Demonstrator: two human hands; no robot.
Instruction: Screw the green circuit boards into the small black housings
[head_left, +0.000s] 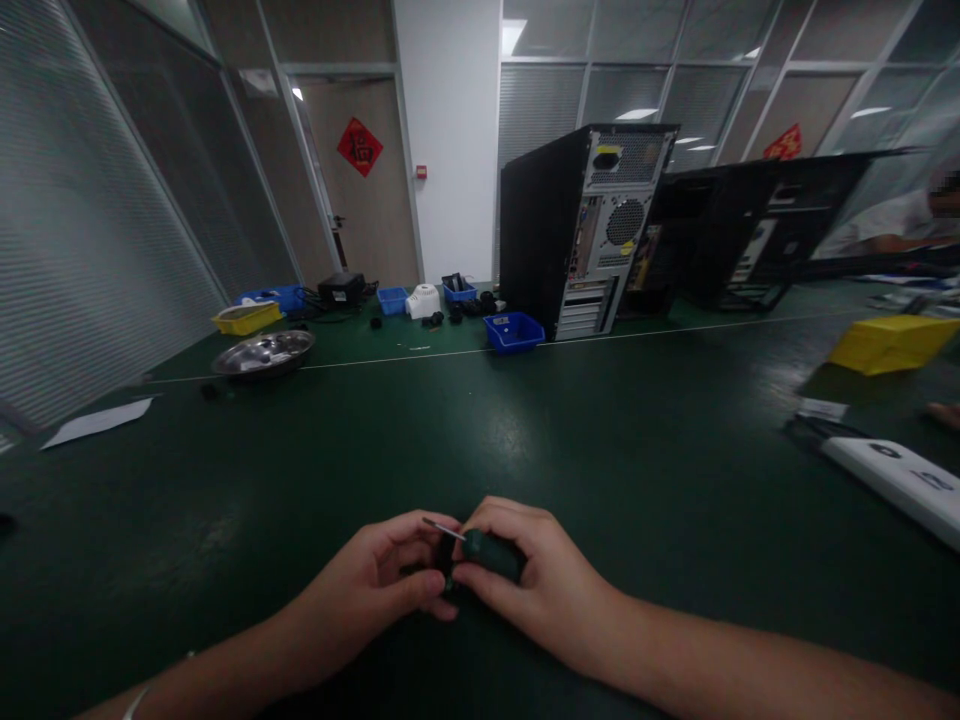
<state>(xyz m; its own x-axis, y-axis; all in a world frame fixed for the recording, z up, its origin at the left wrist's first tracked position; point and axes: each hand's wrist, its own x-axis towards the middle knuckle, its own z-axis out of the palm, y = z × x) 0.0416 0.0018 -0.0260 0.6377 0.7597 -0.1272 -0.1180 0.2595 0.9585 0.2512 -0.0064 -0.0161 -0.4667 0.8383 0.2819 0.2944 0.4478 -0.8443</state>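
My right hand point(551, 570) is closed around the dark green handle of a screwdriver point(491, 555). Its thin metal shaft points left, over the fingertips of my left hand point(379, 570). Between the left thumb and fingers is a small dark part point(447, 552), mostly covered, so its kind cannot be made out. The two hands meet just above the green tabletop point(480, 440), near its front edge.
A metal bowl point(262, 354) and a sheet of paper point(97, 422) lie to the left. A blue tray point(514, 334) stands before a black computer tower point(544, 230). On the right are a yellow bin point(892, 345), a white device point(904, 480) and another person point(885, 220).
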